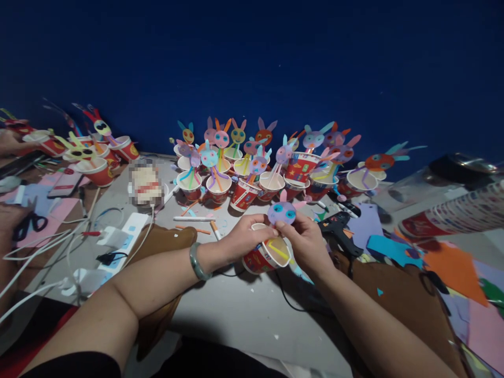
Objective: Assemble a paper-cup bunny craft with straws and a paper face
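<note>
A red patterned paper cup [258,261] is tilted with its mouth toward me, and a bent yellow straw [277,250] shows inside it. My left hand [252,233] is closed on the cup's rim, thumb on the near side. At the cup's far edge is a purple paper rabbit face [282,213] with blue eyes and pink ears. My right hand [305,239] pinches the lower edge of this face between thumb and fingers. Where the face meets the cup is hidden by my fingers.
Several rabbit-faced cups [218,189] stand along the blue wall. A black glue gun [340,233], coloured paper [452,270] and stacked cups [452,215] lie to the right. At left are a power strip [128,244], cables and another person's hand [13,218] by scissors [29,223].
</note>
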Action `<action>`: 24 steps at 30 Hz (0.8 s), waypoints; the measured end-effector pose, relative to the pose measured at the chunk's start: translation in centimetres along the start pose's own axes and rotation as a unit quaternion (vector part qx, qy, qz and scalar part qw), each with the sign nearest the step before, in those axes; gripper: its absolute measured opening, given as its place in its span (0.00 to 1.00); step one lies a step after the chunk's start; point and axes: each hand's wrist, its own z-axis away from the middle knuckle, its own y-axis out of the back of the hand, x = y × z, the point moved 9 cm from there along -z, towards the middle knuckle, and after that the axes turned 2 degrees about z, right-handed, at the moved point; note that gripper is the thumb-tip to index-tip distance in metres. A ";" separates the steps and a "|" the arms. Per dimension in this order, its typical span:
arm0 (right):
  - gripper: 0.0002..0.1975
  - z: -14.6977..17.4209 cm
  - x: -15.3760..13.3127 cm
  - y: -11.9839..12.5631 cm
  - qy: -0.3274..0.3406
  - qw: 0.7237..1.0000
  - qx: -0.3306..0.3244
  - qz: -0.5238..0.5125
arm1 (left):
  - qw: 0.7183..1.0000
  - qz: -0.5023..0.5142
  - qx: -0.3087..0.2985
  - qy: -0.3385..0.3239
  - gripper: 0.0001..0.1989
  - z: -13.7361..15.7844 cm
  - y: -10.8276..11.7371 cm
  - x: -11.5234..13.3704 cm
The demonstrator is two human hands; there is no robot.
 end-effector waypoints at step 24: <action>0.20 0.1 0.6 -0.3 -0.032 0.999 -0.020 -0.028 | 0.997 0.019 0.020 -0.079 0.16 -0.7 1.0 1.7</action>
